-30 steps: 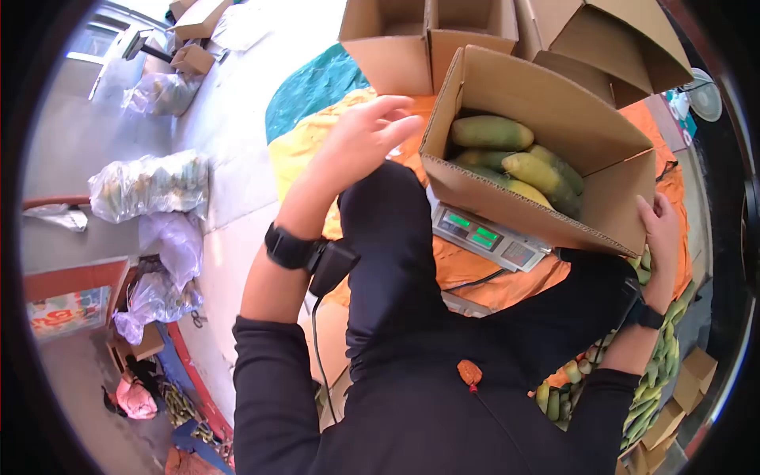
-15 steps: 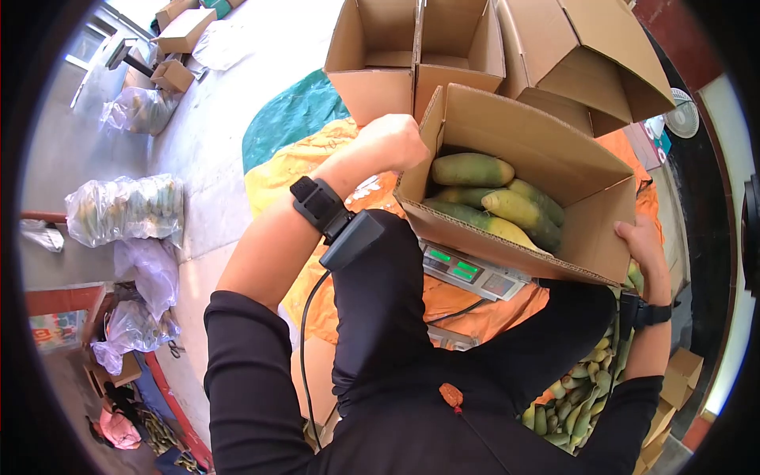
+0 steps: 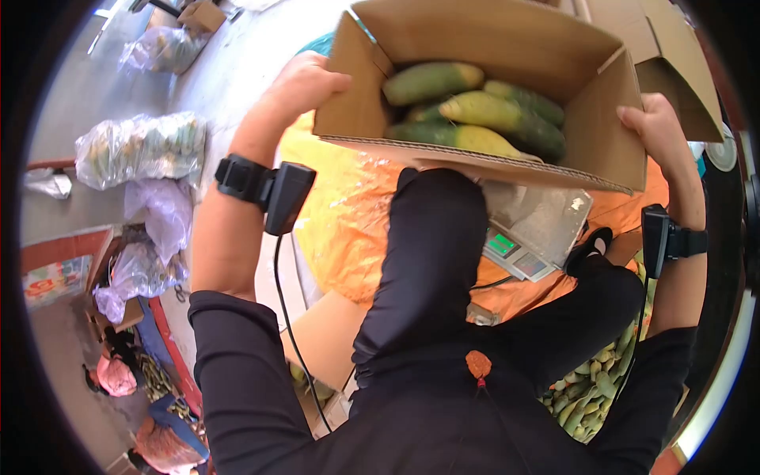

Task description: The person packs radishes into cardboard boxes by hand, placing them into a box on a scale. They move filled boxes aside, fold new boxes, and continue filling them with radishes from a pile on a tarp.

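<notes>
My left hand (image 3: 305,85) grips the left end wall of an open cardboard box (image 3: 507,36), its thumb over the top edge. At the opposite end my right hand (image 3: 659,131) is closed on the right wall, with the thumb inside. Several long green radishes (image 3: 507,119), yellowish toward one end, lie on the box floor. The box is tilted toward me and raised off the digital scale (image 3: 518,253), whose green display is lit. The scale's metal plate (image 3: 542,210) shows below the box's front edge.
Orange sheeting (image 3: 340,229) covers the floor around the scale. A large heap of green radishes (image 3: 590,396) lies at lower right. Other cardboard boxes (image 3: 673,47) stand behind. Stuffed plastic bags (image 3: 142,150) line the left side, where people (image 3: 162,443) sit lower down.
Both hands have lifted the box off the scale and moved it forward, uncovering the metal plate. The view has shifted, and people now show at lower left.
</notes>
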`<state>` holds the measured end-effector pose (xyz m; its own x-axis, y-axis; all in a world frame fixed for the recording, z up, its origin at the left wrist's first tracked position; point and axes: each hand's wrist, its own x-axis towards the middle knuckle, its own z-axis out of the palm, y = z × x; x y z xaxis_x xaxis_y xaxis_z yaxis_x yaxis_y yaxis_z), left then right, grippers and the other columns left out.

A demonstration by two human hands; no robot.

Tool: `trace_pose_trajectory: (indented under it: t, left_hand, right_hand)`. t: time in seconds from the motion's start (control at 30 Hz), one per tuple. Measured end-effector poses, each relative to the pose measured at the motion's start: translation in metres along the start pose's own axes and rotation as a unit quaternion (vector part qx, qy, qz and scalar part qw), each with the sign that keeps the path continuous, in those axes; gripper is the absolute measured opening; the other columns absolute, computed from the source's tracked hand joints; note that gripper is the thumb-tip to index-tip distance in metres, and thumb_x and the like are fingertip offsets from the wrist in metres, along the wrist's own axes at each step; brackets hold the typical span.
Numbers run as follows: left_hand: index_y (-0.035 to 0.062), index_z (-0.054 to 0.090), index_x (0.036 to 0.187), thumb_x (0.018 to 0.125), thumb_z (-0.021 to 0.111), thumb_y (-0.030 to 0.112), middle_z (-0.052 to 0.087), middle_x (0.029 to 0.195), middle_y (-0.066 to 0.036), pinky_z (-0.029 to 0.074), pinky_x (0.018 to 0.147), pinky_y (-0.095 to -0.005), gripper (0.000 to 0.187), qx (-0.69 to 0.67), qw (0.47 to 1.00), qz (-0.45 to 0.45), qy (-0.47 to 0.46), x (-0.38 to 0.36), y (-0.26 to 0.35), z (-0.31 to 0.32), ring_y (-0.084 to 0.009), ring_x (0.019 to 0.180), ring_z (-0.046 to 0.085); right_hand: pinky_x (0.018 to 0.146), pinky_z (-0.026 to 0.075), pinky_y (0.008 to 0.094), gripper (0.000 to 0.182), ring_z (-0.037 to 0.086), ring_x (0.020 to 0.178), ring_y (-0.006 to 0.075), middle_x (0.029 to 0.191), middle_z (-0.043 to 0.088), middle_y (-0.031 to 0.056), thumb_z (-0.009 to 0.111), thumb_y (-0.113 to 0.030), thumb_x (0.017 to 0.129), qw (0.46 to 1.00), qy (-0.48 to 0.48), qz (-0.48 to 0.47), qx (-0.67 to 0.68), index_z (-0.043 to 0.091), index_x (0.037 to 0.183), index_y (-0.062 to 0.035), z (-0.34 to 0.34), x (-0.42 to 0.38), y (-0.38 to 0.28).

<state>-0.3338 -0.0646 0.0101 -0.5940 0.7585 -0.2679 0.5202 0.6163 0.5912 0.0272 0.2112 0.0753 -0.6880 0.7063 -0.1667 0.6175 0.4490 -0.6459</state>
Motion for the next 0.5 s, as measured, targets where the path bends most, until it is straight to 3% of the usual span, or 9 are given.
trace_pose_trajectory:
  t: [0.07, 0.1, 0.13, 0.17, 0.23, 0.3, 0.37, 0.43, 0.5]
  left_hand:
    - [-0.008, 0.068, 0.094, 0.083, 0.064, 0.021, 0.07, 0.083, -0.01, 0.05, 0.067, -0.029, 0.032, 0.011, 0.999, -0.02, 0.03, -0.028, -0.03, -0.021, -0.014, 0.072, 0.065]
    - [-0.008, 0.068, 0.094, 0.083, 0.064, 0.021, 0.07, 0.083, -0.01, 0.05, 0.067, -0.029, 0.032, 0.011, 0.999, -0.029, 0.033, -0.045, -0.047, -0.027, -0.014, 0.072, 0.065]
    - [-0.0068, 0.067, 0.088, 0.08, 0.064, 0.027, 0.068, 0.076, -0.014, 0.05, 0.065, -0.0332, 0.035, 0.017, 0.996, -0.025, 0.086, -0.065, -0.066, -0.03, -0.0204, 0.069, 0.064]
    - [-0.0056, 0.067, 0.083, 0.078, 0.064, 0.033, 0.066, 0.07, -0.018, 0.049, 0.064, -0.0374, 0.039, 0.024, 0.99, -0.019, 0.14, -0.084, -0.084, -0.035, -0.0269, 0.066, 0.064]
    - [-0.0074, 0.067, 0.099, 0.083, 0.063, 0.023, 0.07, 0.081, -0.009, 0.048, 0.066, -0.0299, 0.034, 0.065, 0.985, -0.057, 0.151, -0.122, -0.119, -0.046, -0.0136, 0.074, 0.062]
    - [-0.0067, 0.068, 0.097, 0.083, 0.062, 0.023, 0.069, 0.08, -0.009, 0.048, 0.066, -0.0302, 0.033, 0.065, 0.976, -0.109, 0.179, -0.166, -0.147, -0.053, -0.0135, 0.073, 0.062]
    - [-0.0046, 0.067, 0.092, 0.08, 0.062, 0.031, 0.067, 0.074, -0.018, 0.049, 0.065, -0.0374, 0.038, 0.022, 0.967, -0.15, 0.203, -0.211, -0.189, -0.056, -0.0241, 0.068, 0.065]
    - [-0.0037, 0.067, 0.094, 0.08, 0.062, 0.031, 0.068, 0.074, -0.016, 0.048, 0.063, -0.0378, 0.038, 0.063, 0.951, -0.206, 0.22, -0.262, -0.213, -0.059, -0.0212, 0.067, 0.064]
    - [-0.0023, 0.067, 0.094, 0.079, 0.062, 0.031, 0.068, 0.073, -0.015, 0.048, 0.062, -0.0382, 0.036, 0.093, 0.944, -0.232, 0.215, -0.314, -0.238, -0.061, -0.0206, 0.066, 0.064]
  right_hand:
    - [0.055, 0.042, 0.0326, 0.026, 0.054, 0.055, 0.0165, 0.06, 0.056, 0.0069, 0.058, -0.019, 0.074, 1.0, -0.007, -0.024, -0.003, 0.06, 0.071, 0.0069, 0.028, 0.011, -0.019]
    - [0.059, 0.045, 0.0362, 0.026, 0.057, 0.06, 0.0228, 0.066, 0.06, 0.0117, 0.058, -0.02, 0.075, 0.996, 0.027, -0.071, -0.047, 0.061, 0.073, 0.006, 0.044, 0.019, -0.027]
    - [0.063, 0.047, 0.0398, 0.027, 0.06, 0.064, 0.0292, 0.072, 0.064, 0.0166, 0.058, -0.021, 0.075, 0.987, 0.063, -0.117, -0.089, 0.063, 0.075, 0.0051, 0.061, 0.024, -0.036]
    - [0.063, 0.047, 0.0398, 0.027, 0.06, 0.064, 0.0292, 0.072, 0.064, 0.0166, 0.058, -0.021, 0.075, 0.987, 0.058, -0.122, -0.086, 0.063, 0.075, 0.0051, 0.08, 0.027, -0.048]
    - [0.074, 0.05, 0.0445, 0.028, 0.064, 0.082, 0.0379, 0.088, 0.066, 0.023, 0.057, -0.023, 0.075, 0.967, 0.07, -0.159, -0.187, 0.067, 0.082, 0.0023, 0.116, 0.026, -0.081]
    - [0.079, 0.052, 0.0442, 0.027, 0.065, 0.089, 0.0373, 0.091, 0.067, 0.0228, 0.056, -0.021, 0.076, 0.957, 0.06, -0.17, -0.226, 0.068, 0.088, 0.0001, 0.151, 0.011, -0.119]
    - [0.082, 0.053, 0.0446, 0.025, 0.066, 0.093, 0.0357, 0.093, 0.068, 0.0209, 0.055, -0.018, 0.076, 0.962, 0.012, -0.167, -0.217, 0.07, 0.089, -0.0022, 0.191, 0.004, -0.148]
    - [0.079, 0.053, 0.0459, 0.026, 0.065, 0.09, 0.038, 0.094, 0.066, 0.0233, 0.056, -0.021, 0.077, 0.967, -0.033, -0.182, -0.178, 0.07, 0.085, -0.0003, 0.229, -0.015, -0.177]
    - [0.077, 0.054, 0.0425, 0.024, 0.068, 0.089, 0.0312, 0.095, 0.069, 0.0164, 0.056, -0.015, 0.076, 0.953, -0.128, -0.21, -0.177, 0.071, 0.092, -0.0053, 0.269, -0.033, -0.2]
